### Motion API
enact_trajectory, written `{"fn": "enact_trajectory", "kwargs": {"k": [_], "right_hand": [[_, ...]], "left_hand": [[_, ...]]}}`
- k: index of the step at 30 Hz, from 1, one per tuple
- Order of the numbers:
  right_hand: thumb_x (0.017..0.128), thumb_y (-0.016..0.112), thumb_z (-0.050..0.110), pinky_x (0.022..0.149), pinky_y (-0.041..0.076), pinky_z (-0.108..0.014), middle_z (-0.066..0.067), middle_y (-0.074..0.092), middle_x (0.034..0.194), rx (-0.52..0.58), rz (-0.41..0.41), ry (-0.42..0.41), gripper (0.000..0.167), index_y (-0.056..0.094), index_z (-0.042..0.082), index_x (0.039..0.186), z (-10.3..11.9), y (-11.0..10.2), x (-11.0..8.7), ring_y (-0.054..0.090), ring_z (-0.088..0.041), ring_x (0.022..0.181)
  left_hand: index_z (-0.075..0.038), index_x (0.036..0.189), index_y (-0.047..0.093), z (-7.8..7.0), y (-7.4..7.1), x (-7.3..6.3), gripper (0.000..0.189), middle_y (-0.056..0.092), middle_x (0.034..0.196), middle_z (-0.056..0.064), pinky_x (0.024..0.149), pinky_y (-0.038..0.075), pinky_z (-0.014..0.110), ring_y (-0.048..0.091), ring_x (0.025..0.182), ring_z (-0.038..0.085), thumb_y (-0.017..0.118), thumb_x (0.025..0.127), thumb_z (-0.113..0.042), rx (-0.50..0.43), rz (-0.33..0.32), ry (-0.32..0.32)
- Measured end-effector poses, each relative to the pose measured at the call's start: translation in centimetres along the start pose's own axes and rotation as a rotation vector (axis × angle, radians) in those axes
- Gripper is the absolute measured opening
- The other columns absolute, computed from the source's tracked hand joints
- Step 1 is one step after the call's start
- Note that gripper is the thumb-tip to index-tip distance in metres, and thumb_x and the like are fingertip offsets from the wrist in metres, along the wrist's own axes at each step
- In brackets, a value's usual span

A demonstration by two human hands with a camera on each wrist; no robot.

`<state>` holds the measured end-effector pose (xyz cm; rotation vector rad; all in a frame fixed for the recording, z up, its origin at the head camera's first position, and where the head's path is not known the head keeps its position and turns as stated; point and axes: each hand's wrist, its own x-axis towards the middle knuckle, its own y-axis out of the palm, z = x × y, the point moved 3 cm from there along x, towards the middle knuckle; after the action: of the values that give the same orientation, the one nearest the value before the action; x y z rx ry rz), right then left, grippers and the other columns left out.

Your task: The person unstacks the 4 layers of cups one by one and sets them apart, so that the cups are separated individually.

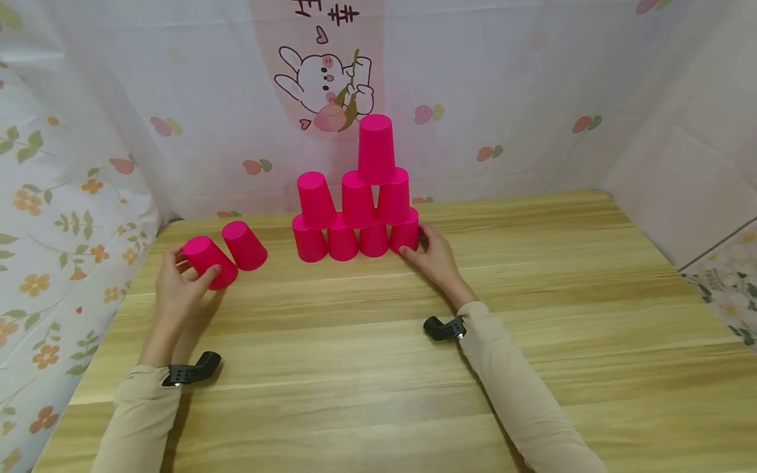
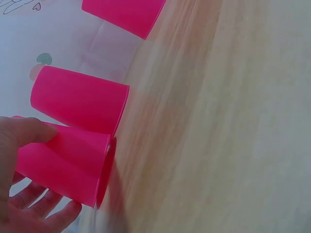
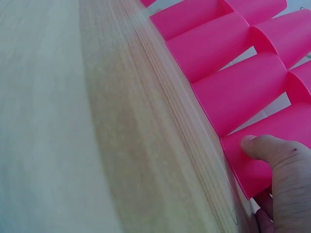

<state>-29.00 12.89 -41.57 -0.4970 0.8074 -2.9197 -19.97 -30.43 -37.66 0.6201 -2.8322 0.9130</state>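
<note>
Upside-down pink cups form a tiered stack at the back of the table, with a bottom row of several, three above, and one top cup [image 1: 376, 151] over the right pair of the middle tier. My right hand [image 1: 436, 259] grips the rightmost bottom cup [image 1: 405, 231], thumb on its near side and fingers behind. At the far left, my left hand [image 1: 176, 286] holds another upside-down pink cup [image 2: 68, 158] between thumb and fingers, its rim tilted slightly and its dark inside edge showing. Just right of that cup stands a single pink cup [image 1: 245, 246], overlapping it in the left wrist view.
A wood-grain table [image 1: 343, 341] lies under everything. Behind the stack hangs a white curtain [image 1: 485, 79] with a rabbit print, and a floral cloth [image 1: 53, 263] hangs on the left. Black camera mounts [image 1: 195, 369] sit on both wrists.
</note>
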Motion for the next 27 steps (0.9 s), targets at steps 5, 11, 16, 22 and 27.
{"fn": "enact_trajectory", "kwargs": {"k": [5,11,16,22,27], "right_hand": [[0.082,0.071,0.016,0.1,0.037,-0.038,-0.017,0.053,0.126,-0.004,0.005,-0.015,0.06,0.045,-0.002,0.132,0.0,0.0,0.0,0.049,-0.029,0.116],[0.082,0.071,0.015,0.101,0.037,-0.038,-0.016,0.053,0.127,0.019,-0.001,-0.012,0.059,0.045,-0.002,0.132,-0.1,0.0,0.0,0.048,-0.028,0.117],[0.082,0.07,0.015,0.101,0.037,-0.037,-0.016,0.052,0.128,0.019,0.005,-0.003,0.06,0.044,-0.001,0.133,0.1,-0.1,0.1,0.048,-0.028,0.119],[0.083,0.07,0.015,0.101,0.037,-0.037,-0.015,0.051,0.128,0.016,-0.004,0.0,0.059,0.044,-0.001,0.133,0.2,-0.2,0.3,0.047,-0.027,0.119],[0.083,0.07,0.014,0.101,0.037,-0.037,-0.016,0.051,0.129,0.017,0.001,0.005,0.059,0.044,-0.001,0.133,0.0,0.0,0.2,0.048,-0.028,0.119]], "left_hand": [[0.003,0.133,0.033,0.0,0.3,-0.1,0.061,0.044,0.126,0.015,0.081,0.047,0.017,0.046,0.108,0.028,0.066,0.084,-0.011,-0.002,0.015,0.037],[0.007,0.133,0.031,0.0,0.3,0.1,0.062,0.044,0.126,0.021,0.072,0.042,0.007,0.046,0.11,0.037,0.066,0.084,-0.011,0.009,0.064,0.109],[0.004,0.14,0.022,-0.2,0.0,0.1,0.073,0.04,0.13,0.025,0.08,0.043,0.019,0.043,0.113,0.04,0.065,0.085,-0.017,0.006,0.112,0.057],[-0.003,0.144,0.02,-2.0,-0.6,0.1,0.079,0.034,0.139,0.022,0.099,0.034,0.05,0.035,0.123,0.039,0.064,0.085,-0.033,-0.026,-0.004,-0.036],[-0.002,0.134,0.038,-4.4,-0.8,-0.4,0.061,0.04,0.131,0.017,0.099,0.03,0.043,0.035,0.119,0.03,0.061,0.087,-0.033,0.0,-0.186,0.062]]}}
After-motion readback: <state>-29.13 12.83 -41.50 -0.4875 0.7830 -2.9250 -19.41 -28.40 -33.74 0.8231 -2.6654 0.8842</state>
